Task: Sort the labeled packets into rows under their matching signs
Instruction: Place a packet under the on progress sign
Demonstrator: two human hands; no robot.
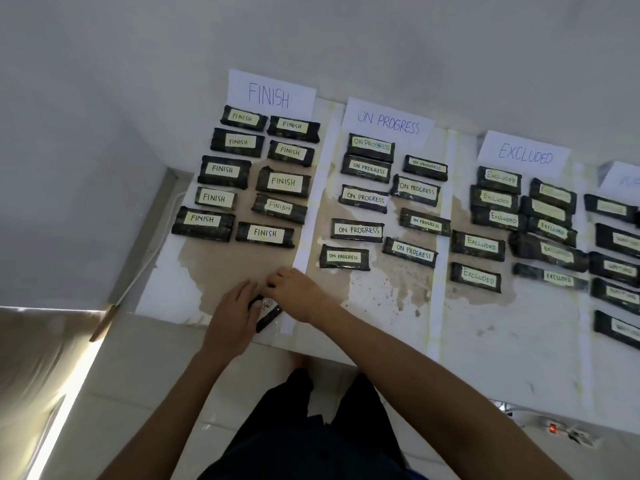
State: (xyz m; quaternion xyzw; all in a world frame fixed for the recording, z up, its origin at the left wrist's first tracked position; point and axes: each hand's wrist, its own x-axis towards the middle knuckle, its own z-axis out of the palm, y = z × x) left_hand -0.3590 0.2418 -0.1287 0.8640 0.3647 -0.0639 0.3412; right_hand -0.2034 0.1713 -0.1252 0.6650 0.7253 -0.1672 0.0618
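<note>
Dark wrapped packets with pale labels lie in columns under paper signs: FINISH (269,95), ON PROGRESS (388,123) and EXCLUDED (524,155). A fourth sign (623,178) is cut off at the right edge. Near the table's front edge, below the FINISH column, one dark packet (268,315) lies between my hands, its label hidden. My left hand (233,315) covers the packet's left end, thumb against it. My right hand (296,294) curls its fingers over the far end. The nearest sorted packets are a FINISH packet (265,234) and an ON PROGRESS packet (344,258).
White tape strips (311,202) divide the stained white table (398,306) into lanes. A grey wall stands behind the signs. The table's left edge meets a metal strip (145,244). A power strip with a red light (554,428) lies on the tiled floor at the right.
</note>
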